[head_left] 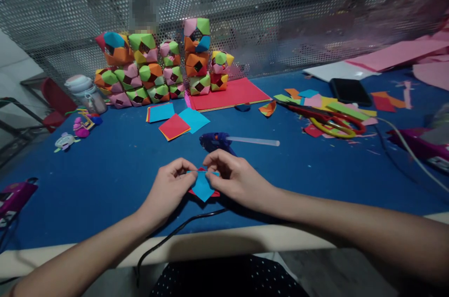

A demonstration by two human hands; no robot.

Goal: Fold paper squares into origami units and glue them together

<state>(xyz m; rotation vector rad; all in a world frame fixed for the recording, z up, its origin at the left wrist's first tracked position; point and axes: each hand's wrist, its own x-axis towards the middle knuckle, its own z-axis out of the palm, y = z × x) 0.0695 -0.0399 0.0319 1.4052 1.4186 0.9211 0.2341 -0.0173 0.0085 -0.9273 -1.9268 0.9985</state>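
Note:
Between my two hands is a small folded piece of blue paper (203, 187), with red paper (214, 193) showing beneath and behind it. My left hand (173, 184) pinches the blue paper's upper left corner between thumb and forefinger. On the other side, my right hand (235, 177) pinches its upper right edge, fingers curled. A blue glue gun (215, 140) with a clear glue stick (254, 141) lies just beyond my hands. Further back are square sheets of blue paper (194, 120) and red paper (174, 127).
Stacked folded-paper modules (143, 77) stand at the back by a perforated metal screen (245, 16). Scissors (329, 124) lie among paper scraps at right, near a phone (351, 91). A black cable (178, 227) crosses the table's front edge. A bottle (84, 93) stands at left.

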